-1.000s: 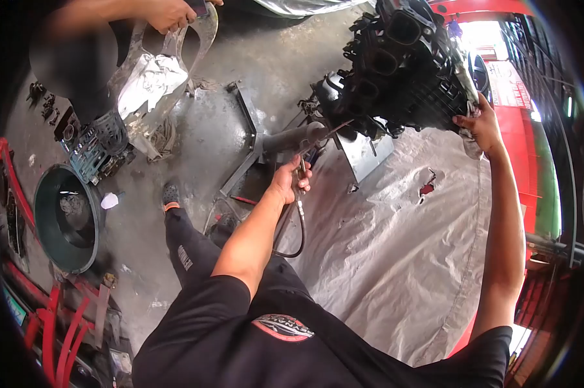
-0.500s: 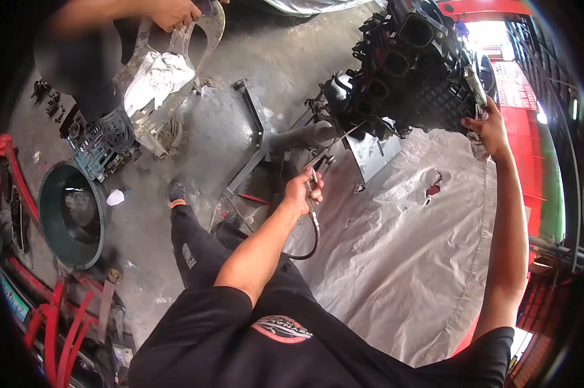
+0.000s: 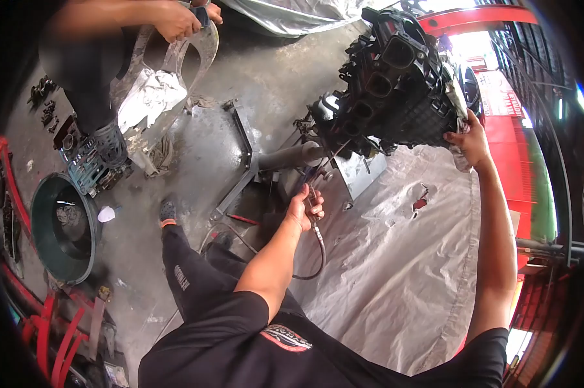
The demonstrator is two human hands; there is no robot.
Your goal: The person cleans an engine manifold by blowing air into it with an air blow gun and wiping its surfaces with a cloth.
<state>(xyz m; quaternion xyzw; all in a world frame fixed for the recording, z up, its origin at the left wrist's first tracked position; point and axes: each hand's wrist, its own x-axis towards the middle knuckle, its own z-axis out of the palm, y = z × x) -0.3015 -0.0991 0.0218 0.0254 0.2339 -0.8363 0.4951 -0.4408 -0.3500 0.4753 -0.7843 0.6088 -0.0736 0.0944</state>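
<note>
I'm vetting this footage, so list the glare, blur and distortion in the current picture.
Head view: glare washes out the opening right of the black part; head view: the co-worker's forearm is blurred, top left; head view: fisheye stretching, with black corners.

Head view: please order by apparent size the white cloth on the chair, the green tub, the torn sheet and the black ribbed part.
Largest first:
Torn sheet
Black ribbed part
Green tub
White cloth

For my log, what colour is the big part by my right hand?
The part is black; head view.
</note>
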